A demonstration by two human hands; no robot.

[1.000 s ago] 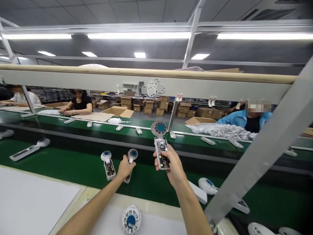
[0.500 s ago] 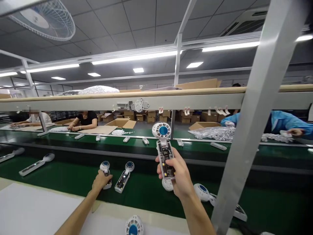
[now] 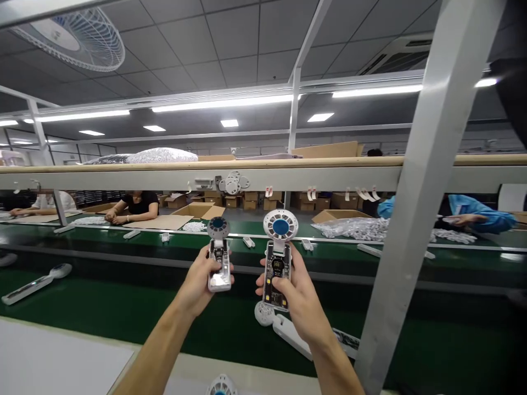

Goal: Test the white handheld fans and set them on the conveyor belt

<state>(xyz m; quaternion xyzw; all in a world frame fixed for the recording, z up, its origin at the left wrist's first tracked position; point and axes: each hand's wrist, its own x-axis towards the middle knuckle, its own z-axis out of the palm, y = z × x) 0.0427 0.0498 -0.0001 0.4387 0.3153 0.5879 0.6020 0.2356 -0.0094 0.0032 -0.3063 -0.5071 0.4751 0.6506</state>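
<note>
My left hand (image 3: 200,280) is closed round the handle of a small white handheld fan (image 3: 218,227), held upright above the green belt. Its round head has a blue centre, and its thumb-side face shows the inner parts. To the right, my right hand (image 3: 298,293) grips a similar handheld fan (image 3: 280,226), its bare circuit board (image 3: 278,266) facing me and my thumb on the board. Below the right hand, another white fan (image 3: 290,333) lies on the belt, partly hidden by my wrist. A further fan head (image 3: 221,385) shows at the bottom edge.
The green belt (image 3: 102,307) runs across in front, with a white unit (image 3: 37,284) at left. A slanted metal post (image 3: 415,181) stands close at right. Across the far belt, people work beside cardboard boxes (image 3: 197,210) and small white parts (image 3: 354,225).
My left hand has risen from the belt and moved right, with a handheld fan in it. Units on the near belt have shifted left. My right hand still holds its fan.
</note>
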